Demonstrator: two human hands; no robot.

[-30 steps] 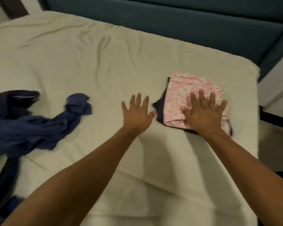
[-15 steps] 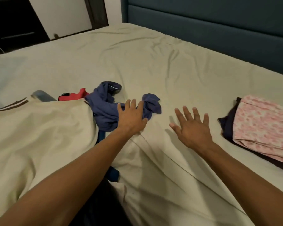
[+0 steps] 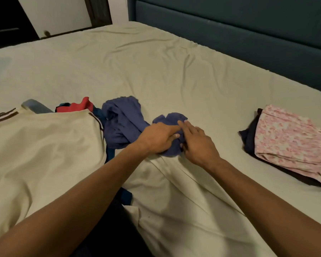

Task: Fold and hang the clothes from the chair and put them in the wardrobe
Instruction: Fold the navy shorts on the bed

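Both hands have closed in from the bare sheet onto the crumpled blue garment [image 3: 124, 125] mid-bed: left hand [image 3: 158, 137] gathers its near end, fingers curled into the cloth, while right hand [image 3: 197, 143] lays two straight fingers [image 3: 183, 125] on the same bunch. To fold it well, I judge each hand should find a hem or corner, lift and shake it flat on the bed sheet [image 3: 174, 75], clear of the cream shirt [image 3: 44, 145] at the left and the folded pink stack [image 3: 289, 138] well apart at the right.

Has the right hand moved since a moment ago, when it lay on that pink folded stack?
Yes. The right hand has left the pink floral folded garment and gone leftward across the bed to the crumpled blue garment.

Bedroom: bed [image 3: 156, 75], padded headboard [image 3: 248, 34]
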